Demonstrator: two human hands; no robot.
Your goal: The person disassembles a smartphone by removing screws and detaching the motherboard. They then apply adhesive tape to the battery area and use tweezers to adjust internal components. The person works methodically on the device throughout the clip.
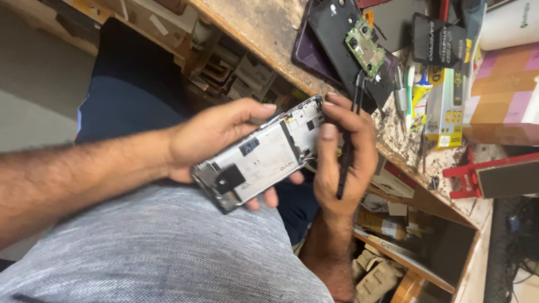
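While left hand (210,137) grips opened phone (261,154) (right hand (343,160) too).

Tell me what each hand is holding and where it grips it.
Left hand grips the opened phone by its long edges; right hand steadies its top end and holds black tweezers mid-length.

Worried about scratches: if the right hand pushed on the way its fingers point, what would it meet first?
Probably the opened phone: the right hand already has its fingertips at the phone's top end, with black tweezers tucked in its palm. Depth is unclear.
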